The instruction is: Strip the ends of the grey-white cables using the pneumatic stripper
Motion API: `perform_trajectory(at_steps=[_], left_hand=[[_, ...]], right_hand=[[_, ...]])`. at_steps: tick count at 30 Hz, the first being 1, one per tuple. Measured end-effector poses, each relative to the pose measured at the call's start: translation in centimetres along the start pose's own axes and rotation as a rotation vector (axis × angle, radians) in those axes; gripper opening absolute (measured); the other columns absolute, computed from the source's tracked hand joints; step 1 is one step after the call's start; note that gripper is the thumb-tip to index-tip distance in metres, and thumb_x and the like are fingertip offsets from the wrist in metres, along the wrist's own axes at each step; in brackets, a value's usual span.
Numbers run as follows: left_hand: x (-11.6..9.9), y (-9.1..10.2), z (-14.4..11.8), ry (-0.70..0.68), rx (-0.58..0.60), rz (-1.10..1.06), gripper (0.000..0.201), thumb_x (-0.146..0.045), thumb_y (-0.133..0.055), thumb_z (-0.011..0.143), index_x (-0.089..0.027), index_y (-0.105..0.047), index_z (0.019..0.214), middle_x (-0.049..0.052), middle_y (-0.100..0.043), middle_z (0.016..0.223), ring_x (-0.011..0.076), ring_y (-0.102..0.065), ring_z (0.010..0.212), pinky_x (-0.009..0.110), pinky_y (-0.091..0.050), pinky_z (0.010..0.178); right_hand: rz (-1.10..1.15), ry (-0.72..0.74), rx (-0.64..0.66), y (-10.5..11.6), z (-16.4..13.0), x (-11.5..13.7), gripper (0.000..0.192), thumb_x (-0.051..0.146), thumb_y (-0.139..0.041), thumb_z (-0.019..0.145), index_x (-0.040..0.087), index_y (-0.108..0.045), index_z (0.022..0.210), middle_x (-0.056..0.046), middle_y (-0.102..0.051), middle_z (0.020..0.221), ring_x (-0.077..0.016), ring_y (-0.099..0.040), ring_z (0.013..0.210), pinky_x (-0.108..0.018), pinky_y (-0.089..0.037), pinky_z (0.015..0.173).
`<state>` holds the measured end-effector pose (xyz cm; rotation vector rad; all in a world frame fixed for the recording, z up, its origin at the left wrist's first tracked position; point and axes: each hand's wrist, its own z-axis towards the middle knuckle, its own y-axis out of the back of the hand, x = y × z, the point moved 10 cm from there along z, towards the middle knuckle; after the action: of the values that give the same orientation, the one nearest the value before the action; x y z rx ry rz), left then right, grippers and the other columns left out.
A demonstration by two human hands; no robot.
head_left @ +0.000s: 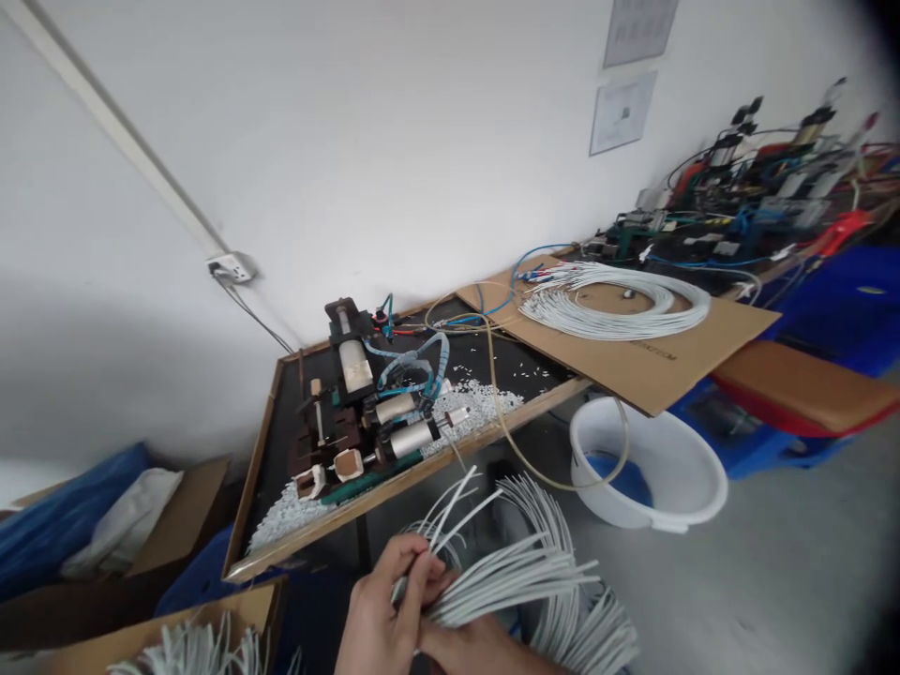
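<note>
Close to the bottom middle, my left hand (386, 600) is closed, thumb and fingers pinching a few white cables whose ends fan upward. My right hand (471, 645) sits just below and beside it, wrapped round a thick bundle of white cables (520, 577); the ends point right. Part of the right hand's fingers is hidden by the left hand and the cables. More looped white cables (545, 511) hang behind and to the right of the hands. Both hands are in front of the bench's near edge and apart from it.
A wood-edged bench (414, 473) carries a pneumatic fixture (400, 436) among small white scraps (474, 403). A coil of white cables (633, 323) lies on cardboard (633, 370). A white tub (647, 459) and a brown-topped stool (808, 384) stand right. More cables (197, 647) fill a carton lower left.
</note>
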<state>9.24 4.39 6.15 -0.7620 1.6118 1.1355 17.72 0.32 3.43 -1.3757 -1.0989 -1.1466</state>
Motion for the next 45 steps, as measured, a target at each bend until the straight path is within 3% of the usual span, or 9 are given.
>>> perform_trajectory(at_steps=[3, 7, 9, 11, 13, 18, 21, 34, 45], left_hand=[[1.1, 0.0, 0.0, 0.086, 0.006, -0.139, 0.034, -0.053, -0.067, 0.079, -0.02, -0.065, 0.089, 0.006, -0.071, 0.077, 0.0248, -0.07, 0.076, 0.033, -0.06, 0.07], [0.7, 1.5, 0.6, 0.049, -0.065, -0.166, 0.039, -0.047, -0.076, 0.071, -0.019, -0.07, 0.098, 0.002, -0.068, 0.069, 0.0196, -0.066, 0.067, 0.028, -0.057, 0.065], [0.4, 2.8, 0.9, 0.008, -0.118, -0.156, 0.038, -0.044, -0.077, 0.072, -0.018, -0.072, 0.099, 0.002, -0.068, 0.067, 0.0179, -0.064, 0.064, 0.025, -0.054, 0.063], [0.5, 4.4, 1.3, -0.007, -0.189, -0.193, 0.036, -0.042, -0.076, 0.074, -0.016, -0.072, 0.098, 0.003, -0.069, 0.07, 0.0167, -0.063, 0.064, 0.025, -0.052, 0.063], [1.0, 6.4, 1.6, -0.008, -0.286, -0.31, 0.036, -0.041, -0.077, 0.074, -0.016, -0.072, 0.098, 0.002, -0.068, 0.072, 0.0143, -0.06, 0.062, 0.024, -0.051, 0.062], [3.7, 7.8, 2.6, 0.139, -0.269, -0.744, 0.038, -0.04, -0.078, 0.074, -0.011, -0.072, 0.098, -0.007, -0.04, 0.061, 0.0038, -0.034, 0.048, 0.015, -0.033, 0.043], [4.9, 8.2, 2.8, 0.153, -0.292, -0.826, 0.036, -0.04, -0.08, 0.072, -0.01, -0.072, 0.091, -0.009, -0.032, 0.06, 0.0027, -0.027, 0.046, 0.014, -0.028, 0.041], [8.2, 10.1, 4.1, 0.05, -0.405, -0.332, 0.042, -0.048, -0.071, 0.076, -0.009, -0.072, 0.091, -0.008, -0.039, 0.049, 0.0045, -0.034, 0.038, 0.017, -0.024, 0.039], [8.6, 11.0, 4.8, 0.048, -0.477, -0.346, 0.039, -0.046, -0.069, 0.075, -0.009, -0.071, 0.087, -0.009, -0.04, 0.045, 0.0047, -0.034, 0.036, 0.017, -0.024, 0.039]], right_hand=[[0.011, -0.108, 0.131, -2.0, 0.1, -1.8, 0.035, 0.039, -0.056, 0.084, 0.021, -0.062, 0.055, 0.008, -0.038, 0.04, -0.0085, -0.041, 0.035, -0.019, -0.032, 0.036], [0.038, -0.152, 0.153, -2.6, 0.0, -3.9, 0.037, 0.048, -0.058, 0.081, 0.02, -0.07, 0.06, 0.007, -0.04, 0.041, -0.0074, -0.039, 0.033, -0.018, -0.031, 0.032], [0.065, -0.167, 0.158, -2.6, -0.2, -4.1, 0.039, 0.052, -0.058, 0.081, 0.02, -0.076, 0.068, 0.005, -0.053, 0.045, -0.0067, -0.041, 0.035, -0.018, -0.033, 0.034], [0.088, -0.19, 0.147, -2.3, -0.5, -4.1, 0.039, 0.055, -0.059, 0.08, 0.022, -0.08, 0.077, -0.001, -0.072, 0.066, -0.0053, -0.045, 0.038, -0.016, -0.036, 0.036], [0.091, -0.218, 0.125, -1.9, -0.7, -4.0, 0.038, 0.055, -0.06, 0.079, 0.023, -0.08, 0.08, -0.004, -0.077, 0.089, -0.0037, -0.049, 0.04, -0.015, -0.037, 0.037], [0.049, -0.233, 0.099, -1.3, -1.2, -4.3, 0.039, 0.059, -0.06, 0.078, 0.026, -0.08, 0.081, -0.003, -0.074, 0.095, -0.005, -0.054, 0.043, -0.017, -0.042, 0.041], [0.041, -0.206, 0.08, -1.0, -1.2, -4.4, 0.042, 0.063, -0.061, 0.076, 0.026, -0.08, 0.081, -0.003, -0.073, 0.093, -0.0078, -0.055, 0.045, -0.02, -0.046, 0.043], [0.004, -0.238, 0.17, -1.2, -1.1, -5.8, 0.052, 0.068, -0.055, 0.078, 0.022, -0.076, 0.089, -0.006, -0.075, 0.1, -0.0077, -0.056, 0.046, -0.021, -0.045, 0.046], [-0.018, -0.213, 0.139, -1.0, -1.0, -5.6, 0.053, 0.07, -0.054, 0.078, 0.024, -0.077, 0.087, -0.006, -0.076, 0.099, -0.0094, -0.055, 0.046, -0.023, -0.045, 0.046]])
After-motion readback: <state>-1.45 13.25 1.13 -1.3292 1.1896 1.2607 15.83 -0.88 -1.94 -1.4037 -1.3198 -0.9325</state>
